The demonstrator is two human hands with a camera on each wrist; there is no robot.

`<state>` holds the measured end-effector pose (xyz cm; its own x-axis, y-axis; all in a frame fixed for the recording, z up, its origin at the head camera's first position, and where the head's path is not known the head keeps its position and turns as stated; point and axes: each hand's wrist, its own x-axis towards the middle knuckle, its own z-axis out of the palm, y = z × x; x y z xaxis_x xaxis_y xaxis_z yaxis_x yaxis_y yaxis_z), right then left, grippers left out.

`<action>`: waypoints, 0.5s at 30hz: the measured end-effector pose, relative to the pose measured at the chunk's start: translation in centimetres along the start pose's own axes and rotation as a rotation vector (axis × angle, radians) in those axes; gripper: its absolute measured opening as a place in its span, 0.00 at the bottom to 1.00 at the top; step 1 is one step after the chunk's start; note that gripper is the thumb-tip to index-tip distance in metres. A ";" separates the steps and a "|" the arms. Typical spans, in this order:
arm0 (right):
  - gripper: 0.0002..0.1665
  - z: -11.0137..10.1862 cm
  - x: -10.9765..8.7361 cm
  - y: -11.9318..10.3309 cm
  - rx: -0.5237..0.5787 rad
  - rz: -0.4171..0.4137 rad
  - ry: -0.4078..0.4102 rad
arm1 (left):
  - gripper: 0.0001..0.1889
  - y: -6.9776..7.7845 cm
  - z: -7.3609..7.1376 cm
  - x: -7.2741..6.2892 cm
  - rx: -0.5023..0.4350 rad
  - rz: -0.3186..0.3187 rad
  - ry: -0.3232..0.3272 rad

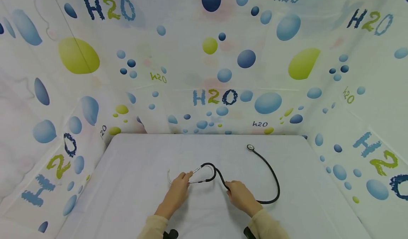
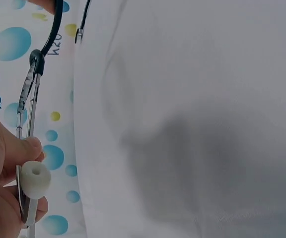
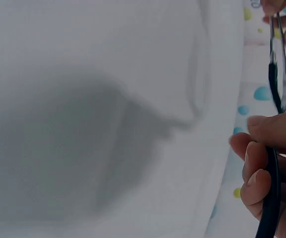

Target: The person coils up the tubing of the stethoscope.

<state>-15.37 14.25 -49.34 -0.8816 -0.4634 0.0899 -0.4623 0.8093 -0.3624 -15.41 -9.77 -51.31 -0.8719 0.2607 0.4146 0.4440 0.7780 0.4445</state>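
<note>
Leftmost, just past the left hand's grip, the bent end of one of the stethoscope's metal ear tubes (image 1: 198,181) stands out, and in the left wrist view a pale eartip (image 2: 36,179) sits right at the fingers. The left hand (image 1: 180,187) pinches the ear tubes, thumb and fingertips brought together on the metal with little gap. Rightward from that grip, the tubes run to the black fork (image 1: 215,170), which lies between the two hands, nearer the right. The right hand (image 1: 240,195) has its fingers curled snugly round the black tube (image 1: 278,186) just beyond the fork. So the headset's long axis runs roughly crosswise from grip to grip over the white desk (image 1: 127,203). To the right of the right grip the tube comes out, bends in a wide curve and turns away from the person to the chest piece (image 1: 250,147), which lies well forward of the right grip and nearer to it than to the left.
</note>
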 end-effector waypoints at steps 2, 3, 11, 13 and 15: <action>0.03 -0.1 0.3 -0.9 -0.025 0.008 -0.027 | 0.18 0.3 0.2 0.2 -0.017 -0.001 0.025; 0.03 0.0 0.4 -1.3 -0.034 0.012 -0.044 | 0.18 0.4 0.3 0.2 -0.025 0.001 0.041; 0.05 0.9 0.9 -3.3 -0.151 -0.039 -0.054 | 0.17 1.2 0.0 0.5 -0.066 0.006 0.053; 0.05 1.0 0.8 -3.2 -0.148 -0.020 -0.052 | 0.17 1.3 -0.4 0.4 -0.058 0.006 0.049; 0.06 1.0 0.7 -2.9 -0.140 -0.005 -0.046 | 0.16 1.2 -0.7 0.4 -0.046 0.008 0.050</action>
<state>-14.53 11.16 -49.18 -0.8756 -0.4808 0.0471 -0.4780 0.8480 -0.2288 -15.07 -9.10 -50.02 -0.8573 0.2366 0.4572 0.4609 0.7485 0.4768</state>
